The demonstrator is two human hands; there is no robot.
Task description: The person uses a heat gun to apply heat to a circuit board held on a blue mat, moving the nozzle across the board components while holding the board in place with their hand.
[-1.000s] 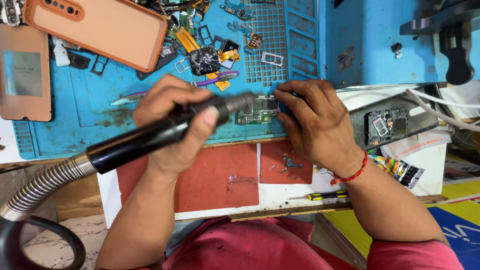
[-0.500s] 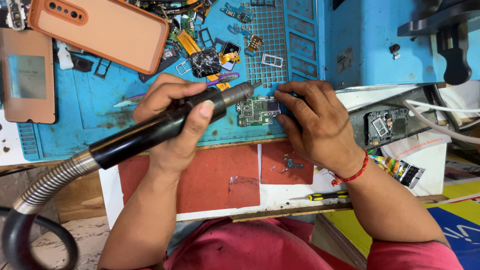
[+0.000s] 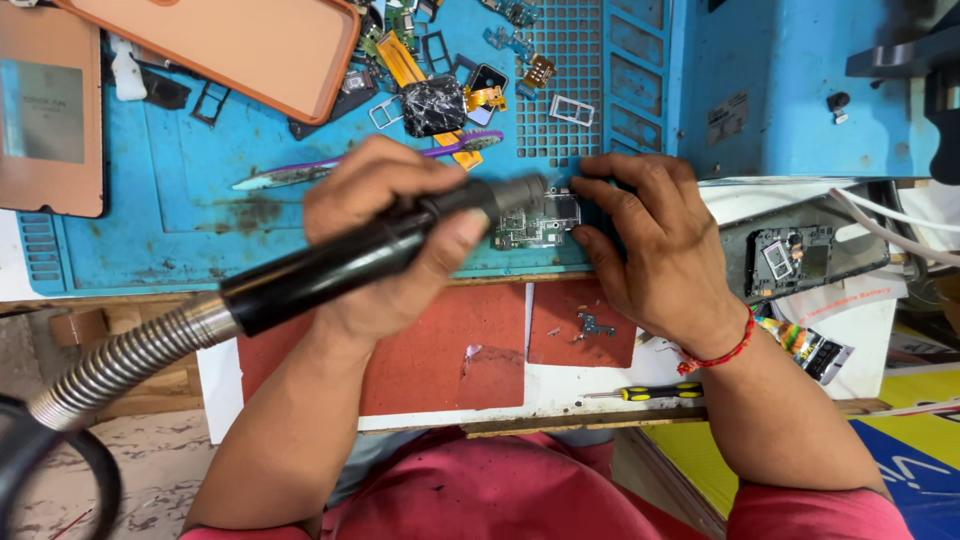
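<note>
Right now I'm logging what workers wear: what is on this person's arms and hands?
Both hands, left hand and right hand, are bare, without gloves. The forearms are uncovered; short red sleeves show at the upper arms. A red thread bracelet circles the right wrist.

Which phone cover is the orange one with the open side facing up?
The orange phone cover at the top, lying tilted with its hollow inside showing. The other, browner cover at the left edge lies flat and has a clear window.
</note>
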